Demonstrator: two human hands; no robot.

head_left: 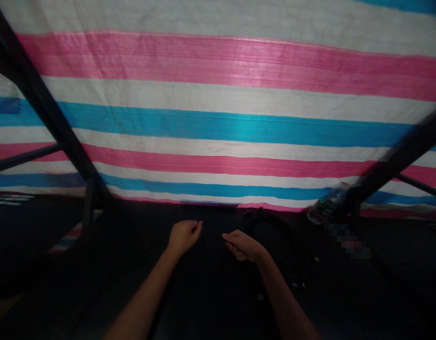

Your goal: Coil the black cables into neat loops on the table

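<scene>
My left hand (184,236) is closed over the dark surface, thumb and fingers drawn together. Whatever it may hold is hidden behind the fingers. Just to the right, my right hand (243,244) pinches a thin black piece that looks like cable between thumb and forefinger. Its dark tip shows faintly in the gap between my hands. Right behind this hand lies a coil of black cable (279,222) with several small light-coloured ends near it. Poor light hides most of the cable's detail.
A striped pink, blue and white tarpaulin (218,163) hangs across the front. Dark metal frame bars slope down at the left (56,120) and right (404,156). Near the right bar's foot, a clear plastic bottle (324,208) lies tilted on the dark surface.
</scene>
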